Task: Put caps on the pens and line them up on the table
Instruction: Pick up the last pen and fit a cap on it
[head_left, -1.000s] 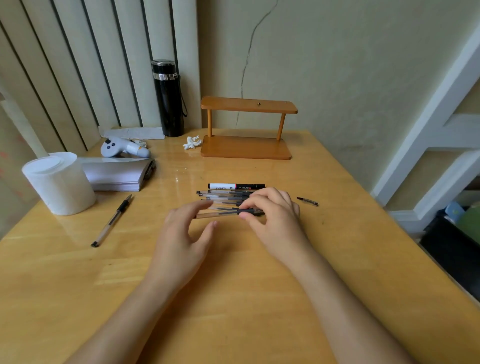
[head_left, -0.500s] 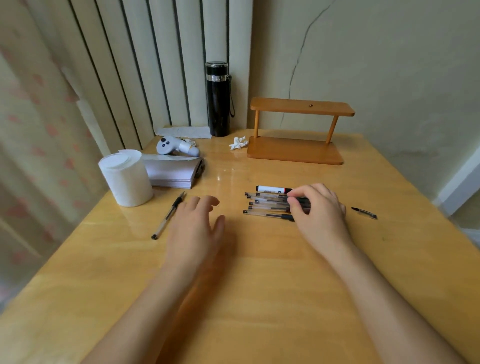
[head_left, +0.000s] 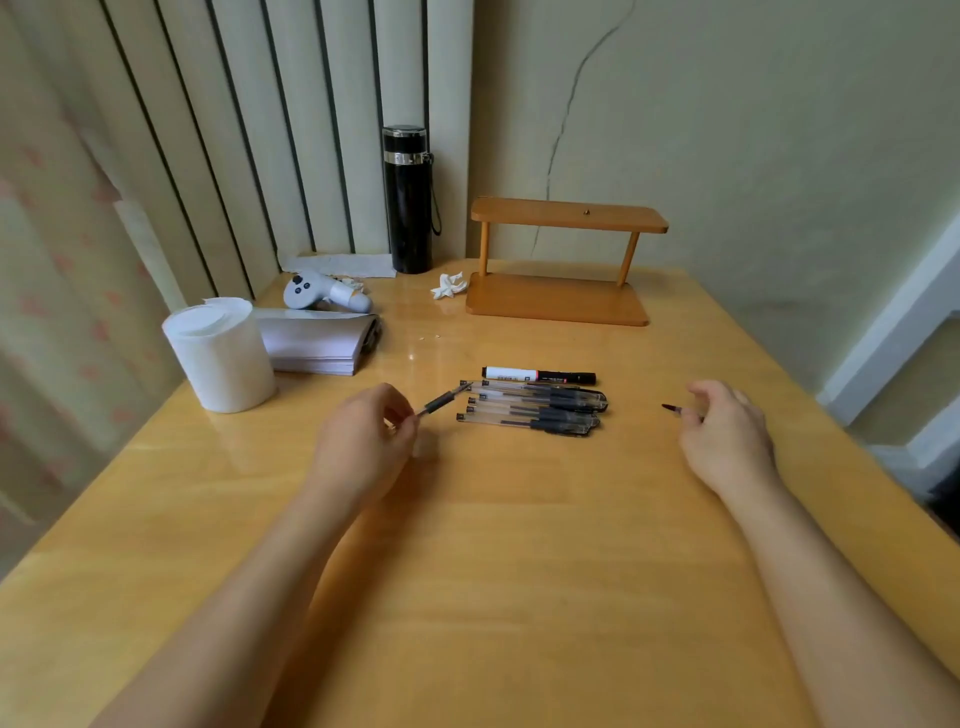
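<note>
My left hand (head_left: 363, 441) pinches an uncapped pen (head_left: 441, 402), tip pointing toward the right edge; right hand (head_left: 727, 431) grips the cap (head_left: 675, 409), well apart across the row of pens (head_left: 535, 410).

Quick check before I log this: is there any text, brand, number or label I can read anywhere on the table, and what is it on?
None can be read.
Marker: dark print on its white label, too small and blurred to read.
Clear pens: small dark marks near their ends, illegible.
Black flask: no lettering visible.
White controller: buttons only, no text.
</note>
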